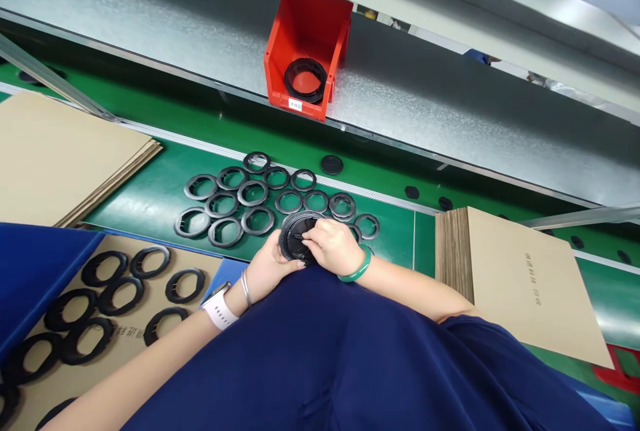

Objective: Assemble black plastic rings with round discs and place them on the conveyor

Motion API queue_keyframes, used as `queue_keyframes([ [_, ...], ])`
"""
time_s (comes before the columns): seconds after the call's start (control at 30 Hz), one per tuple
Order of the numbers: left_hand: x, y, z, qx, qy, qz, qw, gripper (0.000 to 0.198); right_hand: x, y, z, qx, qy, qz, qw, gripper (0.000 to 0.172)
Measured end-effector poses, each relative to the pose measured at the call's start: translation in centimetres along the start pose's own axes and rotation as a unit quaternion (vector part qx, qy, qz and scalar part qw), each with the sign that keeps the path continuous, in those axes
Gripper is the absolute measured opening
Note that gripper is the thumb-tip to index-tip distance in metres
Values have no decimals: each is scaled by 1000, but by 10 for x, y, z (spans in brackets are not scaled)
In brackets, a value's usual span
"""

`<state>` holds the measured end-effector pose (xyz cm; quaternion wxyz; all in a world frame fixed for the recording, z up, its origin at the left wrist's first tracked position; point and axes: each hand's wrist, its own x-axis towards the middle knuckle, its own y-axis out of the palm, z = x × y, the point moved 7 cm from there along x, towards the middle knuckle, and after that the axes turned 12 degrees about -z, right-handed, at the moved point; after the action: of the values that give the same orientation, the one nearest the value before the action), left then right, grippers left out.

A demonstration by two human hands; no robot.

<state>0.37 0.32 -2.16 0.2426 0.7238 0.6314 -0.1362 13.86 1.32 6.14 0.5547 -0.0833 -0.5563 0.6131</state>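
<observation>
Head view: both hands meet over the near edge of the green worktop [165, 191], just in front of the person's dark blue clothing. The left hand [270, 264] cups a round black disc [299, 237] from below and from the left, fingers curled around its rim. The right hand [333, 244] lies on top of the disc, fingers bent and pinched together on a small part at its centre; what they pinch is too small to tell. Beyond the disc, black rings [253, 192] lie flat in loose rows towards the far edge of the worktop. More dark rings [113, 277] rest on a cardboard sheet [120, 344] at the near left corner. A cardboard stack [530, 284] sits at the right. On the metal shelf [150, 24] behind stands a red bin [305, 51] with black rings inside.
</observation>
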Motion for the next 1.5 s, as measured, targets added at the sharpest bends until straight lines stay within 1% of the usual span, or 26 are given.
queue_keyframes([
  [0.13, 0, -1, 1, 19, 18, 5, 1000, 77, 2, 1, 0, -2, 19, 43, 999, 7],
  [0.23, 0, -2, 0, 41, 23, -4, 999, 74, 2, 4, 2, -16, 32, 78, 996, 7],
  [0.3, -1, -2, -1, 46, 24, -15, 999, 73, 1, 7, 5, -30, 39, 96, 994, 15],
  [0.4, -1, -1, 1, 26, 30, -25, 999, 75, 0, 14, 8, -67, 44, 112, 991, 34],
  [0.47, 0, -1, 3, 13, 33, -24, 999, 77, -1, 20, 8, -97, 53, 127, 986, 36],
  [0.53, 0, -1, 5, 14, 34, -21, 999, 76, 0, 23, 9, -111, 54, 138, 983, 34],
  [0.6, 1, -2, 4, 15, 35, -22, 999, 75, 3, 21, 12, -93, 36, 126, 987, 32],
  [0.63, 1, -3, 2, 11, 39, -28, 999, 74, 5, 17, 14, -70, 27, 103, 992, 31],
  [0.67, 2, -4, 0, 6, 44, -35, 998, 74, 7, 10, 14, -41, 26, 67, 997, 31],
  [0.7, 2, -5, -2, 0, 49, -43, 998, 75, 9, 2, 11, -12, 41, 20, 999, 33],
  [0.73, 2, -6, -4, -5, 55, -48, 997, 75, 9, -6, 5, 15, 73, -32, 997, 35],
  [0.77, 3, -7, -5, -8, 60, -52, 997, 76, 7, -12, -5, 40, 120, -79, 989, 36],
  [0.8, 3, -7, -6, -10, 65, -52, 997, 77, 4, -14, -16, 68, 178, -108, 976, 36],
  [0.83, 4, -6, -6, -10, 67, -47, 997, 79, -1, -10, -29, 99, 240, -116, 959, 34],
  [0.9, 4, -4, -7, -3, 69, -36, 997, 84, -13, 9, -50, 166, 347, -86, 919, 22],
  [0.97, 5, -2, -8, 14, 66, -27, 997, 86, -22, 28, -62, 208, 401, -56, 890, 11],
  [1.03, 6, -1, -9, 31, 44, -29, 998, 83, -24, 36, -67, 210, 408, -62, 886, 12],
  [1.1, 8, -2, -8, 52, 9, -49, 997, 79, -24, 38, -69, 201, 404, -78, 889, 17],
  [1.17, 10, -3, -7, 76, -16, -72, 994, 77, -26, 39, -71, 193, 417, -82, 884, 20],
  [1.2, 12, -3, -7, 86, -20, -78, 993, 76, -27, 39, -72, 196, 431, -78, 877, 20],
  [1.27, 15, -3, -6, 96, -19, -83, 992, 71, -31, 44, -73, 237, 457, -56, 856, 19],
  [1.3, 17, -4, -5, 99, -20, -87, 991, 69, -32, 47, -73, 267, 464, -42, 843, 24],
  [1.37, 21, -5, -3, 108, -26, -93, 989, 65, -36, 52, -72, 317, 469, -19, 824, 41],
  [1.4, 24, -5, -1, 116, -29, -94, 988, 64, -38, 53, -73, 328, 472, -11, 819, 48],
  [1.43, 26, -4, 1, 125, -33, -92, 987, 63, -42, 54, -74, 327, 477, -4, 816, 51],
  [1.5, 31, -1, 6, 146, -39, -87, 985, 63, -49, 56, -80, 305, 495, 2, 814, 48],
])
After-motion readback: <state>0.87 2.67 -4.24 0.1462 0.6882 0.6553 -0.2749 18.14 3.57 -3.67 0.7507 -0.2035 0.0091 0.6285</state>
